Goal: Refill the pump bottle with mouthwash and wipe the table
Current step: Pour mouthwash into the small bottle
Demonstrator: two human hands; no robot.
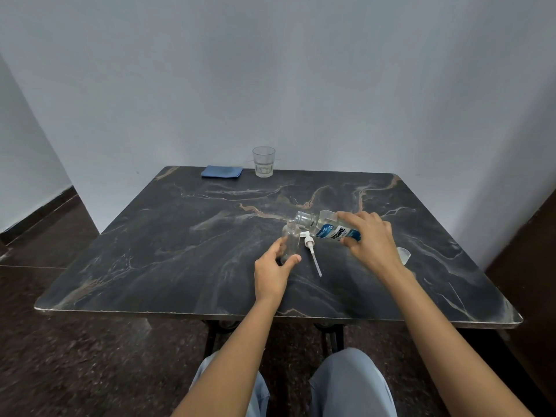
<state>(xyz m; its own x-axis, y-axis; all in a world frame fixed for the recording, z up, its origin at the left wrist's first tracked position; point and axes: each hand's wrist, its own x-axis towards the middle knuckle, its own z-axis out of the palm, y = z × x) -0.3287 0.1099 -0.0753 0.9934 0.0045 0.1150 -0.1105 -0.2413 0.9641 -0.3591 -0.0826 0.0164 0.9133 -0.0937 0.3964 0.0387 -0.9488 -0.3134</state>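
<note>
One head-worn wide-angle camera looks forward and down, close over the marbled surface [180, 251] (its edges bow), facing the pale wall [270, 70].

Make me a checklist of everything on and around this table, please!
Surface: dark marbled table, no spill seen.
Job's things: open pump bottle upright; mouthwash bottle tilted, its mouth at the pump bottle's neck; pump head lying beside them; blue cloth folded at the far edge.
Clutter: glass beside the blue cloth; pale cap partly hidden by the right wrist.
Hands: left hand holds the pump bottle; right hand grips the mouthwash bottle.
Cables: nothing seen.
Surroundings: pale wall, dark floor.
</note>
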